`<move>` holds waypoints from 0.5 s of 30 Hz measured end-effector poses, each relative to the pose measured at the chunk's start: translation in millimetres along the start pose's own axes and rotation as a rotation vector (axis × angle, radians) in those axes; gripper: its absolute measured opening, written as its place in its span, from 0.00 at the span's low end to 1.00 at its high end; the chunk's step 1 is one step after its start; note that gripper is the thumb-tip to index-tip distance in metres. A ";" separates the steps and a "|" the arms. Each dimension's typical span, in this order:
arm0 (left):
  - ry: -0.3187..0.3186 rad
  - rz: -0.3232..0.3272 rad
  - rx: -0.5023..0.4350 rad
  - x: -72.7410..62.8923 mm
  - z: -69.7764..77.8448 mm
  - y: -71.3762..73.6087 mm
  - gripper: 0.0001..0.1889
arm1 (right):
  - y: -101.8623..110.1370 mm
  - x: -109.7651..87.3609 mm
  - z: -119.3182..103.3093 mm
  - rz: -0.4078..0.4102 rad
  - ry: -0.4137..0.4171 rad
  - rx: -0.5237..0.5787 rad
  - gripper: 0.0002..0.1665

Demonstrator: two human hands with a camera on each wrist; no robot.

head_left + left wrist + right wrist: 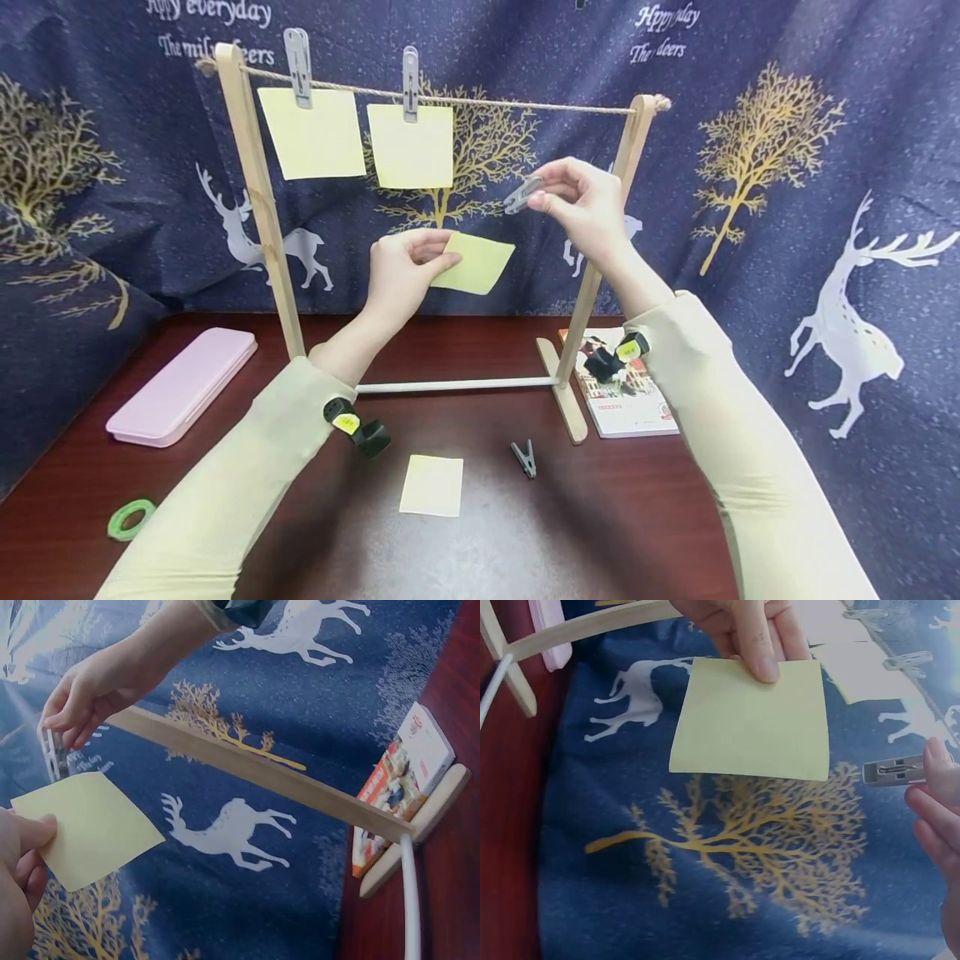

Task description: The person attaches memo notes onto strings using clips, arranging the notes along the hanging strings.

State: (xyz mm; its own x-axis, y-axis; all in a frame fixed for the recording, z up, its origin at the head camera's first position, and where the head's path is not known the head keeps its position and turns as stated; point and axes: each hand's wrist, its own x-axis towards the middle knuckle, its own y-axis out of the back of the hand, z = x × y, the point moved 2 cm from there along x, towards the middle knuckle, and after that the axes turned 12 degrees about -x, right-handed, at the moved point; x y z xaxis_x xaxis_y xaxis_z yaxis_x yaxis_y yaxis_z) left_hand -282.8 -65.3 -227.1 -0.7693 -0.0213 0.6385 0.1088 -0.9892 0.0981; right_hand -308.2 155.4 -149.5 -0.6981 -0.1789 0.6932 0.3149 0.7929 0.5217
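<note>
a: left hand [401, 273], what's in the grip?
b: a yellow sheet [482, 265], pinched near one edge. thumb on the near face, fingers behind. most of the sheet juts out free of the grip, toward the right hand [588, 208].
a: and the right hand?
b: narrow pinch, thumb and fingertips on one end of a grey clip [892, 771]. the other end pokes out past the fingers, on the side toward the sheet. whether the clip's mouth is parted, cannot tell.
a: clip touching the sheet?
b: apart. head view puts the clip above and right of the sheet, both lower than the rope [510, 103].
a: anything on the rope?
b: two yellow squares, a left square [313, 137] and a right square [412, 154], each under its own grey peg [410, 79].
a: table?
b: loose square [432, 486] lying flat; spare clip [527, 460] to its right, apart from it. pink case [183, 387] and green ring [129, 519] at left. booklet [626, 412] just beside the stand's right foot [571, 408].
</note>
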 end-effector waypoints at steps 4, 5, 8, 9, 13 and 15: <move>-0.042 0.032 -0.003 10.1 10.0 -1.2 0.15 | 6.7 14.9 -13.6 0.039 0.034 0.047 0.11; -0.054 0.043 -0.005 12.4 12.2 -1.1 0.15 | 8.6 18.2 -17.2 0.051 0.047 0.064 0.10; -0.077 0.067 -0.021 17.8 18.3 -1.5 0.15 | 14.6 26.4 -26.8 0.097 0.089 0.087 0.09; -0.081 0.072 -0.023 19.4 20.3 -1.9 0.15 | 16.8 29.0 -29.6 0.111 0.086 0.102 0.08; -0.084 0.085 -0.049 26.6 27.4 -4.6 0.17 | 22.9 38.3 -39.7 0.159 0.086 0.124 0.07; -0.074 0.092 -0.069 30.2 30.2 -6.2 0.17 | 24.5 42.6 -44.9 0.172 0.060 0.124 0.07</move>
State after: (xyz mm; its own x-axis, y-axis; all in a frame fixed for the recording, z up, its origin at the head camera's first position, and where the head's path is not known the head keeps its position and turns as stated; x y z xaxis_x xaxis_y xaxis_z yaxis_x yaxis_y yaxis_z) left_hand -287.6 -55.4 -185.4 -0.7093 -0.1038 0.6972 0.1308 -0.9913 -0.0146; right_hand -301.3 141.0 -84.8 -0.6001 -0.0669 0.7971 0.3418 0.8795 0.3311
